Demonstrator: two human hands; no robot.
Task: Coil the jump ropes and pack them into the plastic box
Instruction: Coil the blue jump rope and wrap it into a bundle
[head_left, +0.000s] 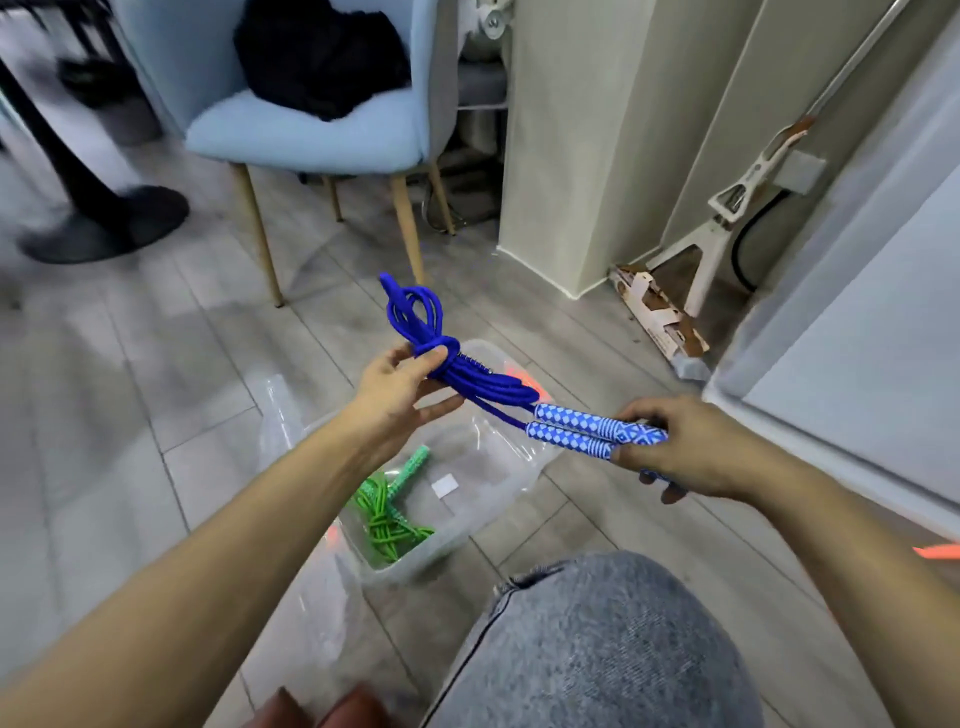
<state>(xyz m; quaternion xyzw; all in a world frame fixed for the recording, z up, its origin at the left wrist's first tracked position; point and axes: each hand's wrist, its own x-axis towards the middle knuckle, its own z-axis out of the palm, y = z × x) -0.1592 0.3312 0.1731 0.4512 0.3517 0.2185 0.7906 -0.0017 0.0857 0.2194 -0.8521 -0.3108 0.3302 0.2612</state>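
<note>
Ropes and box on the floor

One jump rope (390, 512) lies in the plastic box (511, 486); the chair (311, 124) stands behind the box.

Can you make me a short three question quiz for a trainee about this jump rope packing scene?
1. True or false: the blue jump rope is already lying in the plastic box.
2. Which hand holds the two patterned handles? A) left B) right C) neither
3. What colour is the rope already in the box?

Key
1. False: both hands hold it above the box.
2. B: the right hand grips them, while the left hand holds the wrapped bundle.
3. Green: the green jump rope.
</note>
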